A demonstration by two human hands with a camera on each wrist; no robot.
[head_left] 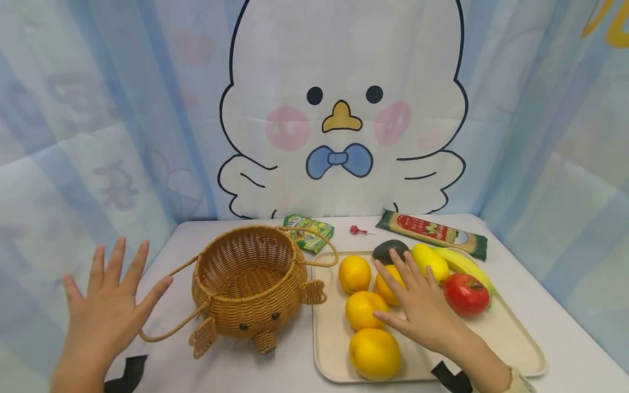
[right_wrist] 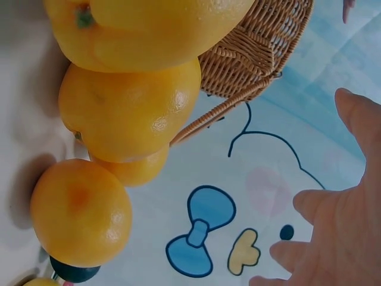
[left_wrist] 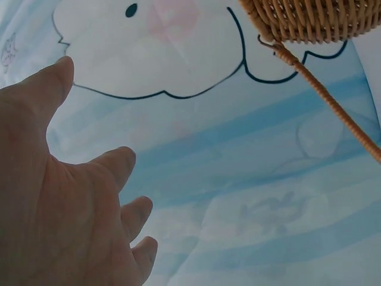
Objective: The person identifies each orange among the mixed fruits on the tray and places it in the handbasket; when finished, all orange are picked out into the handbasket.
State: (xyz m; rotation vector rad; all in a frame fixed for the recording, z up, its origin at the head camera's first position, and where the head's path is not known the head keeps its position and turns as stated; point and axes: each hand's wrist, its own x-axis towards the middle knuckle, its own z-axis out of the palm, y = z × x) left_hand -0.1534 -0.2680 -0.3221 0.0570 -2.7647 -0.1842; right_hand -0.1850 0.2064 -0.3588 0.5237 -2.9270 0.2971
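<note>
My left hand (head_left: 105, 308) is raised with fingers spread, left of a brown wicker basket (head_left: 250, 305), and holds nothing. The basket has two loop handles and an animal face on its front. Over a cream tray (head_left: 427, 371) hovers my right hand (head_left: 422, 305), its fingers spread and nothing in its grasp. Several orange fruits (head_left: 375, 353) lie along the tray's left part, one partly hidden by the right hand. Further back are a dark avocado (head_left: 390, 250), a yellow pear-like fruit (head_left: 429, 261), a banana (head_left: 464, 266) and a red apple (head_left: 466, 295).
Behind the basket lies a green packet (head_left: 309, 232). A red lollipop (head_left: 358, 230) rests near the table's back edge, beside a long green-and-red package (head_left: 434, 233). Printed curtains (head_left: 339, 191) stand around the white table (head_left: 280, 374) at the back and sides.
</note>
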